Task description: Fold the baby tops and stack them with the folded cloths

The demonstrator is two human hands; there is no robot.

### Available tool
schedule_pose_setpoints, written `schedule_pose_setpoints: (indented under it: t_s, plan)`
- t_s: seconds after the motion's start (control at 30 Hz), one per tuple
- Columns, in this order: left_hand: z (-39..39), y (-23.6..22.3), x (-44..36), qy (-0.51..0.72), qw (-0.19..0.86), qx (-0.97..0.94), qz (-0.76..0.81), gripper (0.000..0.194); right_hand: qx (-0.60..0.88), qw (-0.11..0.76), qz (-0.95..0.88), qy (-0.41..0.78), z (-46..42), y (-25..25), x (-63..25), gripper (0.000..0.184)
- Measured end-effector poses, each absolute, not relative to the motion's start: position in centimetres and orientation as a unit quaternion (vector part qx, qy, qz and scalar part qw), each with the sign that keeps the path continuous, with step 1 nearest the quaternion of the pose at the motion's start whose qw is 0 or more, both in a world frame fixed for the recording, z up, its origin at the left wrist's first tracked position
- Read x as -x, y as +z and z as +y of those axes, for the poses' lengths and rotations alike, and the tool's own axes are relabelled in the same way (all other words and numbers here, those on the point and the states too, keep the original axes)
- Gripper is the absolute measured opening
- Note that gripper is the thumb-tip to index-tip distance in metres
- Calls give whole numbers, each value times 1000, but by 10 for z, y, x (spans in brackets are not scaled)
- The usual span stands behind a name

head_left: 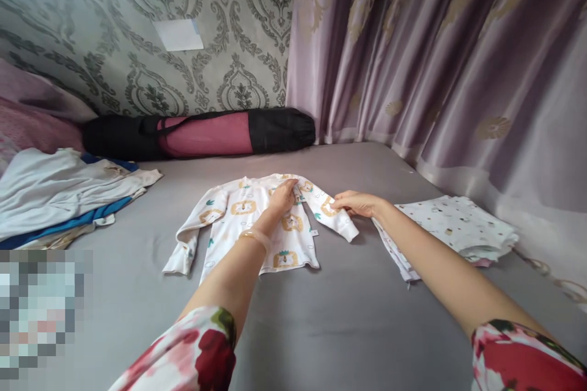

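A small white long-sleeved baby top [238, 220] with yellow lion prints lies flat on the grey bed [330, 305], sleeves spread. My left hand [282, 195], a pale bangle on its wrist, rests flat near the collar with fingers pressed on the cloth. My right hand [355, 203] pinches the top's right sleeve [332, 217] near its middle. Both forearms reach out from red floral sleeves.
A folded stack of white dotted clothes [458, 229] sits to the right by the purple curtain [435, 61]. A loose heap of white and blue garments [59, 192] lies at the left. A black and pink rolled bag [202, 132] rests along the patterned wall.
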State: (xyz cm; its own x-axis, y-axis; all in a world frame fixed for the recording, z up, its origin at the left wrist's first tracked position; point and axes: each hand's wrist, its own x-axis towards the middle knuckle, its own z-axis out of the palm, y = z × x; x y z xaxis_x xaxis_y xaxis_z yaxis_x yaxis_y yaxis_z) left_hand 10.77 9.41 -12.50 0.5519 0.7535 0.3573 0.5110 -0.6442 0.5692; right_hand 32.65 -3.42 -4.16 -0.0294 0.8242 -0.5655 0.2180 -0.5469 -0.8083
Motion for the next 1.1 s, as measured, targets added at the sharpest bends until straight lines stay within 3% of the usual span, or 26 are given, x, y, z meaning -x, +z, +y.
schedule_pose_setpoints:
  t_s: [0.13,0.37,0.53,0.63,0.9,0.97,1.1]
  plan:
    - [90,-118,-106,254,183,-871,379,52,692,320,-376,526,-19,-32,-338,11]
    - [84,-108,-107,194,154,-884,397,50,782,214,-524,263,18,-7,-391,17]
    - [75,-101,-110,133,130,-889,417,52,813,103,-562,113,35,-26,-422,21]
    - [71,-98,-113,110,103,-896,417,55,834,113,-531,101,33,-47,-431,32]
    - [69,-96,-115,98,95,-895,424,53,869,262,-378,181,24,-69,-444,52]
    - [68,-95,-114,98,97,-895,423,54,875,247,-378,171,24,-70,-446,52]
    - [68,-95,-115,95,101,-893,427,55,909,128,-380,111,27,-71,-445,44]
